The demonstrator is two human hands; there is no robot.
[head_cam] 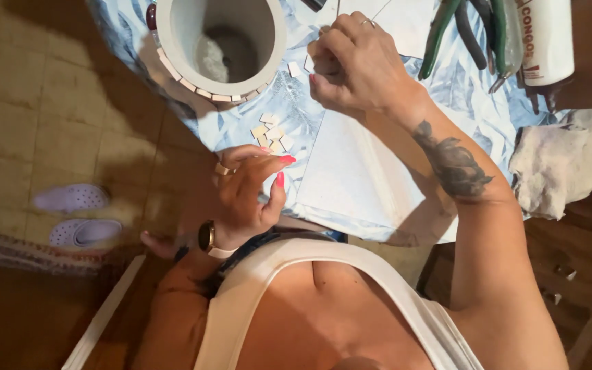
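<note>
Far left on the floor there's a pair of lilac clogs (77,214), nothing to do w/ the work. Then the desk (289,109) w/ a blue leaf-print cloth, and on it a white round pot (220,48) w/ small tiles stuck along its rim. Just below the pot sits a little heap of loose tile pieces (272,135), pretty close to the desk edge imo, so a nudge from a wrist could knock them onto the floor. Left hand (248,195) hovers right under that heap, fingers half curled and apart, holding nothing afaict. A couple of single pieces (296,68) lie between pot and right hand. Right hand (351,65) is further up the desk, fingers pinched tight; looks like something small is in there but can't tell what, it's hidden by the fingers. Small bit + tight pinch = easy to drop or lose, and sharp edges could nick a fingertip. Under the forearm is a big white tile (351,178). To the right: green-handled nippers (467,34), a white tube (546,38), a crumpled rag (563,164).
</note>
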